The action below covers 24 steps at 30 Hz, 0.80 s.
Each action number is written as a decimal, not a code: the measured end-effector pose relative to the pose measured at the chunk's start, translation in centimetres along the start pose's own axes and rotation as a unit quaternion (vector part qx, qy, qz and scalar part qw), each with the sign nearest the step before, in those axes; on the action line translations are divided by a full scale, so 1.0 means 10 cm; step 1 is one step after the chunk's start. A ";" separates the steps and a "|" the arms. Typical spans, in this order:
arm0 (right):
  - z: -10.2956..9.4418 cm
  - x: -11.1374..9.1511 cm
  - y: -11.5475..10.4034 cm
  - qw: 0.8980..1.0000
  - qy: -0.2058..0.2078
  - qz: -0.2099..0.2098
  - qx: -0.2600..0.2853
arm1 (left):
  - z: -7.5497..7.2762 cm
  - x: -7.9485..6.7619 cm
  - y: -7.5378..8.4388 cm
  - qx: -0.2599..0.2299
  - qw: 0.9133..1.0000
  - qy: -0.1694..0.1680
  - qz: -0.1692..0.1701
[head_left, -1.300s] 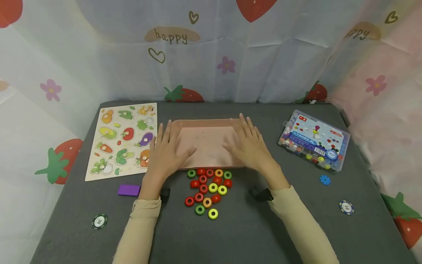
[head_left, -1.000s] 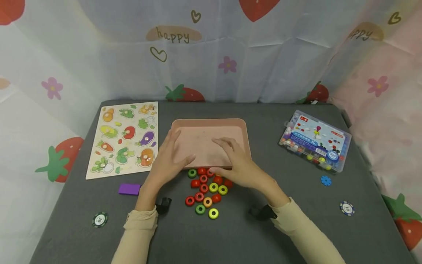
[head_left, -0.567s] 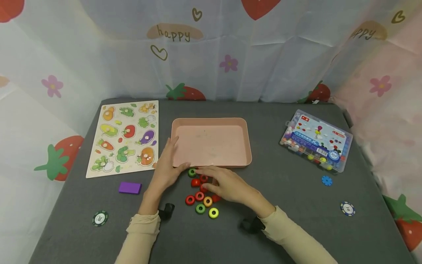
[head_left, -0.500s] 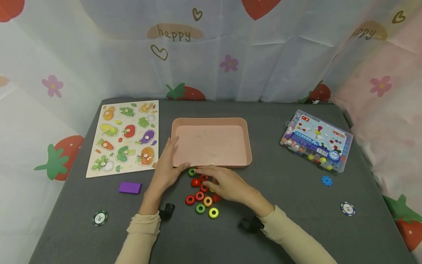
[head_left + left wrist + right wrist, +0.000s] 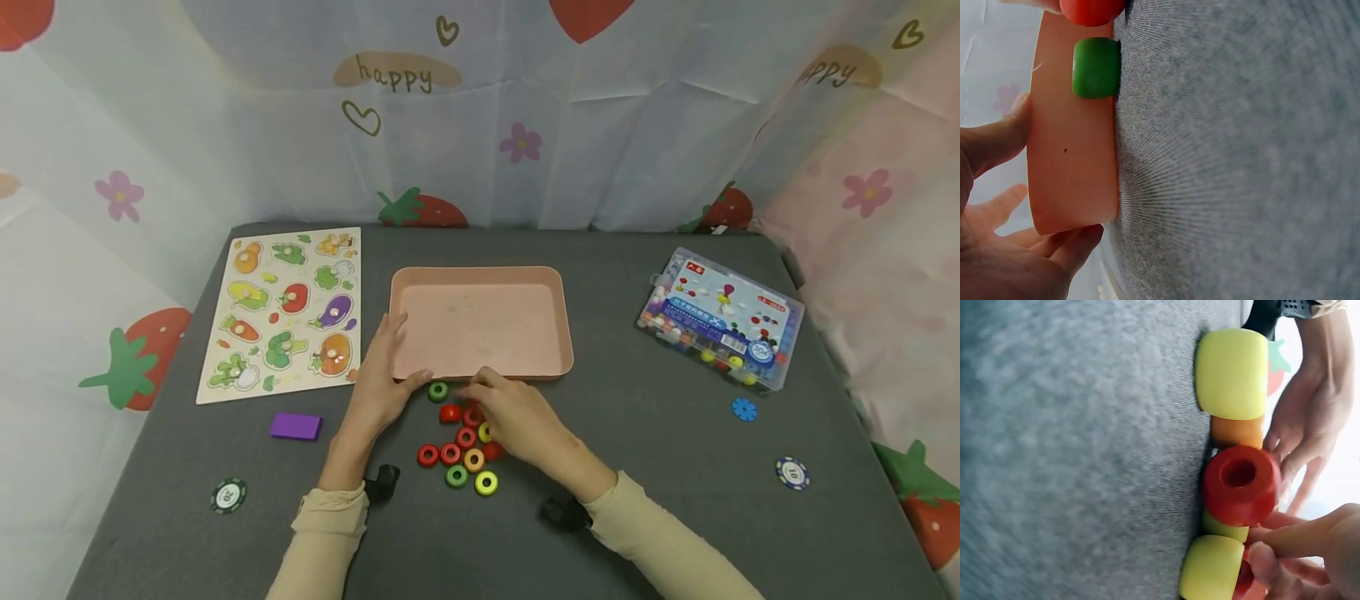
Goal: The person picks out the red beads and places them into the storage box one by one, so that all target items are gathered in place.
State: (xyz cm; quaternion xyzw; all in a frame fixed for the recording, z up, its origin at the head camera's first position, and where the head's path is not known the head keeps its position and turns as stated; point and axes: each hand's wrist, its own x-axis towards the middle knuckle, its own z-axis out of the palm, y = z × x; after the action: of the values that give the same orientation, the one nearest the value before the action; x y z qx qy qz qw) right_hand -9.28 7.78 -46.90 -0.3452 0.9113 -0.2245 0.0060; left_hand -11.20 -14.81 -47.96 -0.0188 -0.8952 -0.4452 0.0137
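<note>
In the head view my left hand (image 5: 378,392) rests at the near left corner of a pink tray (image 5: 480,377). The left wrist view has its thumb (image 5: 1013,128) on the rim and its fingers around the corner. My right hand (image 5: 521,421) is over the pile of beads, fingers bent down among them; whether they pinch one is hidden. Red beads (image 5: 450,454), yellow beads (image 5: 486,483), an orange bead (image 5: 474,460) and green beads (image 5: 456,476) lie before the tray. In the right wrist view, the fingertips are beside a red bead (image 5: 1241,487) and a yellow bead (image 5: 1213,569).
A vegetable puzzle board (image 5: 251,325) lies at the left, a purple block (image 5: 296,427) before it. A clear plastic box (image 5: 723,317) lies at the right. A dark poker chip (image 5: 228,496), a blue disc (image 5: 745,409) and a blue-white chip (image 5: 792,472) lie on the grey table (image 5: 420,550).
My right hand has left the tray's right side and come down into the beads, its fingers bending. Several beads have shifted slightly. The left hand has slid down to the tray's near left corner.
</note>
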 end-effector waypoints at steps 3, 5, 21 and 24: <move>-0.01 -0.02 0.00 1.000 0.006 0.011 -0.012 | 0.01 0.00 0.01 -0.002 1.000 0.002 0.000; -0.01 -0.03 0.01 1.000 0.007 0.011 -0.016 | 0.01 0.00 0.00 -0.003 1.000 0.004 0.003; -0.20 0.19 0.23 0.975 0.056 0.018 0.214 | 0.02 -0.01 0.00 -0.007 1.000 0.005 0.004; -0.21 0.31 0.33 0.961 0.074 0.054 0.262 | 0.02 0.00 -0.01 -0.007 1.000 0.004 0.004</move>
State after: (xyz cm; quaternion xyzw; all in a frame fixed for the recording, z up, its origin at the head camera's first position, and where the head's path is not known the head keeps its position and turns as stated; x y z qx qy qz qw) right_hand -14.09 8.82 -45.92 -0.2644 0.8358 -0.4795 0.0406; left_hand -11.18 -14.71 -48.11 -0.0207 -0.8917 -0.4518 0.0193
